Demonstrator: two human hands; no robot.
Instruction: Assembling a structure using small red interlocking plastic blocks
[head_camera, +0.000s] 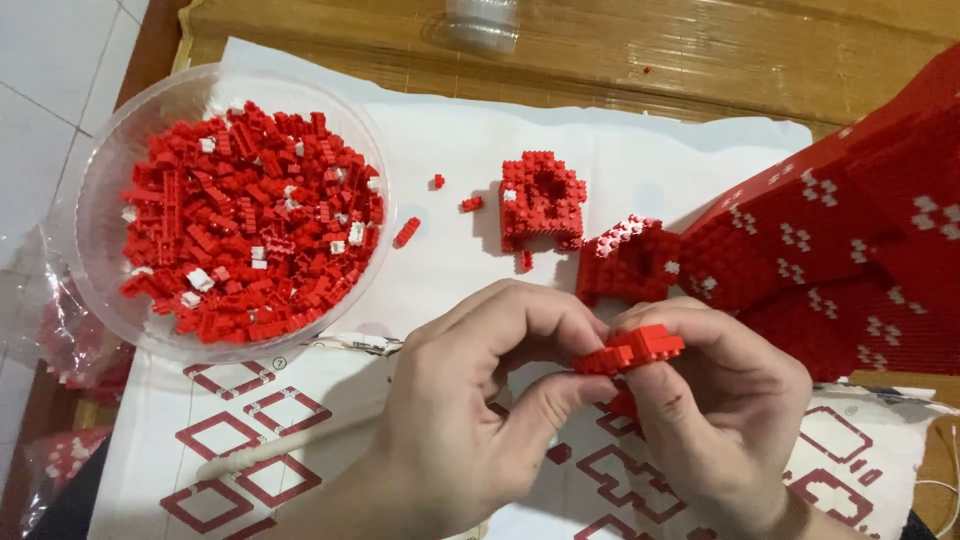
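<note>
Brick piece: small red brick assembly (630, 350), pinched between both hands, low centre.
Left hand (470, 420): fingers closed on its 9 o'clock end.
Right hand (720, 400): fingertips closed on its 3 o'clock end.
Bowl (95, 190): loose red bricks, at 10 o'clock, well apart.

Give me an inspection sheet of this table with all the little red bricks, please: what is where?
Surface: wooden table covered by white paper; printed instruction sheet with red outlines under the hands.
Job's things: small red brick assembly pinched between both hands; hollow red block on the paper; large red build with white spots at right.
Clutter: clear bowl heaped with red and white bricks; loose bricks on the paper; plastic bags at left.
Grippers: left hand and right hand, fingertips closed on the assembly.
Cables: thin white cord at the right edge.
Surroundings: tiled floor; clear container at the top, mostly cut off.
</note>
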